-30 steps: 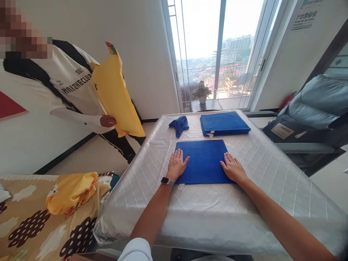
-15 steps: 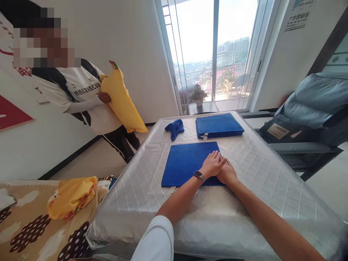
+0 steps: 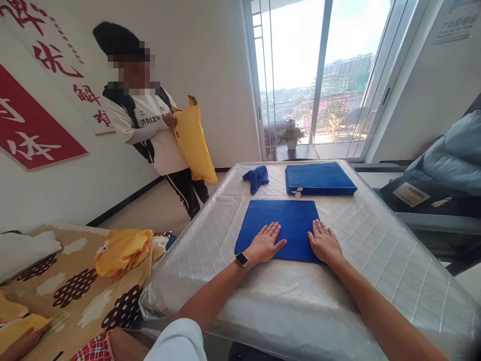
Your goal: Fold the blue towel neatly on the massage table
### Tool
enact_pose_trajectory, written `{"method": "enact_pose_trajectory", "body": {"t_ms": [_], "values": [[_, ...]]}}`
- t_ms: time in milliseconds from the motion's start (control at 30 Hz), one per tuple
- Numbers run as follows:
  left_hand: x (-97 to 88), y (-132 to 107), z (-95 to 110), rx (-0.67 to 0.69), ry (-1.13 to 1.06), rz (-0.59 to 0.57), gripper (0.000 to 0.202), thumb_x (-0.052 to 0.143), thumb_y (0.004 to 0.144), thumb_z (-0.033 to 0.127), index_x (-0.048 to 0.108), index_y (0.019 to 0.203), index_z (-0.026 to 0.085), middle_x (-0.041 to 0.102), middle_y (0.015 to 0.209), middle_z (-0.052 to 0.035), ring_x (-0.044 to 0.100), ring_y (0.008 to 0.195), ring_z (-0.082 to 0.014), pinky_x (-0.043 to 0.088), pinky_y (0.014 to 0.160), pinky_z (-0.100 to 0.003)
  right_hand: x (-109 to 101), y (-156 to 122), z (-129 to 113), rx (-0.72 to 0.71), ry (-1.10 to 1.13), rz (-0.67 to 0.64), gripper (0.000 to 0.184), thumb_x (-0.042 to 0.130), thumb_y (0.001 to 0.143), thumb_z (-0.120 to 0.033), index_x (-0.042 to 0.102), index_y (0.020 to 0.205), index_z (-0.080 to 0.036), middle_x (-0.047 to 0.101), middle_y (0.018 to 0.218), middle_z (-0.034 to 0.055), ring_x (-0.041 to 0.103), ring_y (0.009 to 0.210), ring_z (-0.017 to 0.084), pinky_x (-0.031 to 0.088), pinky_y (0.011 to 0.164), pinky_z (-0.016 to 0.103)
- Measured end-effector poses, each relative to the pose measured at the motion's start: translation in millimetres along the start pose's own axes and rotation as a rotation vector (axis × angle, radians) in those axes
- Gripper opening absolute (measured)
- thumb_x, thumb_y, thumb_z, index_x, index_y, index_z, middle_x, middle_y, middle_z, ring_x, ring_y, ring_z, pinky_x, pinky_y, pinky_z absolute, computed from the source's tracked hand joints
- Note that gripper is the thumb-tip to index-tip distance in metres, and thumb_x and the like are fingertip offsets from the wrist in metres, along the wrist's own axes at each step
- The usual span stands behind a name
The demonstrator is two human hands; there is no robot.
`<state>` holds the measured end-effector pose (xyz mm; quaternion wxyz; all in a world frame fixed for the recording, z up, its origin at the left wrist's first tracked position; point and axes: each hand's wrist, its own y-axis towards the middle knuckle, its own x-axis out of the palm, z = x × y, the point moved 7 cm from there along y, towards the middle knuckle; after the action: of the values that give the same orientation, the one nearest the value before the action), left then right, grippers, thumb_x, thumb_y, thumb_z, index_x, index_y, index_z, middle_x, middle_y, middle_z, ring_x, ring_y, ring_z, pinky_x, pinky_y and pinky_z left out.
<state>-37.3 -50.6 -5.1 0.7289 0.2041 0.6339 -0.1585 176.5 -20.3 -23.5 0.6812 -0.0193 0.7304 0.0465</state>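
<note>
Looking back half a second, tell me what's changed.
The left hand has moved left, away from the right hand, and now lies spread on the flat blue cloth. The right hand stays at its right edge; the blue stack and crumpled blue cloth lie as before.

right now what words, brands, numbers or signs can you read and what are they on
"体": red banner; the character above is cut off
"解难": white hanging; characters higher up uncertain
Shirt: lettering too blurred to read surely
Wall notice: too blurred
Pale label at the armchair: too small
White tag on the blue stack: too small
</note>
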Motion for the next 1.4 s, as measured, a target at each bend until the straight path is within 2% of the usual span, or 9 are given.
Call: {"method": "enact_pose_trajectory", "body": {"t_ms": [100,200,367,500,700,900,1033,1267,1400], "values": [[-5.4,-32.9,-40.7,-0.166,0.025,-0.013,0.073,0.015,0.104,0.062,0.025,0.161,0.018,0.025,0.166,-0.0090,0.019,0.154,-0.0213,0.018,0.126,-0.043,3.3,1.3,2.2,-0.003,-0.015,0.011,0.067,0.020,0.102,-0.039,0.028,0.159,-0.005,0.025,0.166,0.0119,0.024,0.152,0.026,0.018,0.124,0.043],[-10.7,-55.5,-60.7,-0.265,0.035,-0.004,0.076,0.015,0.104,0.062,0.025,0.160,0.012,0.023,0.166,-0.0120,0.018,0.154,-0.0234,0.018,0.126,-0.045,5.0,3.1,2.8,-0.018,-0.028,0.022,0.067,0.020,0.102,-0.038,0.029,0.158,-0.004,0.026,0.165,0.0126,0.024,0.152,0.026,0.019,0.124,0.043],[-12.0,-61.7,-60.8,-0.284,0.001,0.000,0.077,0.016,0.103,0.063,0.024,0.160,0.012,0.022,0.166,-0.0121,0.018,0.154,-0.0236,0.017,0.126,-0.044,-5.5,-2.4,3.4,-0.015,-0.037,0.041,0.066,0.020,0.102,-0.038,0.031,0.158,-0.005,0.026,0.165,0.0123,0.023,0.153,0.027,0.021,0.123,0.046],[-8.7,-59.6,-61.9,-0.275,-0.008,-0.001,0.076,0.016,0.103,0.062,0.024,0.160,0.013,0.022,0.166,-0.0120,0.018,0.154,-0.0237,0.016,0.126,-0.044,-15.5,-32.1,3.8,-0.030,-0.050,0.071,0.065,0.020,0.101,-0.039,0.033,0.158,-0.009,0.026,0.166,0.0102,0.021,0.153,0.026,0.019,0.124,0.047],[-5.4,-60.2,-63.9,-0.257,0.029,0.018,0.077,0.015,0.103,0.062,0.025,0.160,0.011,0.024,0.166,-0.0125,0.018,0.155,-0.0245,0.016,0.126,-0.044,-0.7,-86.2,1.2,-0.008,-0.006,0.026,0.067,0.022,0.101,-0.043,0.031,0.159,-0.011,0.025,0.166,0.0095,0.020,0.154,0.025,0.019,0.125,0.047],[-12.2,-59.3,-60.7,-0.295,0.112,0.002,0.075,0.012,0.104,0.058,0.030,0.158,0.009,0.028,0.164,-0.0156,0.020,0.154,-0.0262,0.013,0.126,-0.048,2.1,-92.3,-1.3,0.022,0.012,-0.013,0.066,0.021,0.102,-0.043,0.029,0.160,-0.011,0.021,0.166,0.0077,0.018,0.154,0.023,0.018,0.125,0.045],[-16.5,-43.7,-21.8,-0.162,0.072,-0.031,0.079,0.011,0.103,0.061,0.034,0.156,0.007,0.028,0.164,-0.0158,0.021,0.154,-0.0257,0.018,0.126,-0.045,-1.0,-91.9,-2.7,0.016,0.021,0.001,0.066,0.021,0.103,-0.043,0.030,0.159,-0.010,0.022,0.166,0.0085,0.019,0.154,0.024,0.018,0.125,0.045],[-4.2,24.6,106.3,0.236,0.033,0.046,0.074,0.015,0.104,0.061,0.037,0.155,0.011,0.034,0.162,-0.0119,0.026,0.152,-0.0216,0.022,0.125,-0.039,-6.7,-95.5,-5.9,0.015,-0.011,-0.007,0.065,0.024,0.103,-0.038,0.029,0.159,-0.006,0.024,0.165,0.0102,0.022,0.153,0.026,0.020,0.125,0.046],[10.1,46.2,131.2,0.258,0.022,0.054,0.071,0.012,0.106,0.055,0.034,0.156,0.010,0.032,0.163,-0.0114,0.023,0.153,-0.0208,0.020,0.125,-0.040,-12.4,-98.5,-8.1,-0.009,-0.013,-0.010,0.061,0.021,0.102,-0.028,0.030,0.159,-0.007,0.024,0.165,0.0098,0.021,0.153,0.024,0.020,0.125,0.045]]}}
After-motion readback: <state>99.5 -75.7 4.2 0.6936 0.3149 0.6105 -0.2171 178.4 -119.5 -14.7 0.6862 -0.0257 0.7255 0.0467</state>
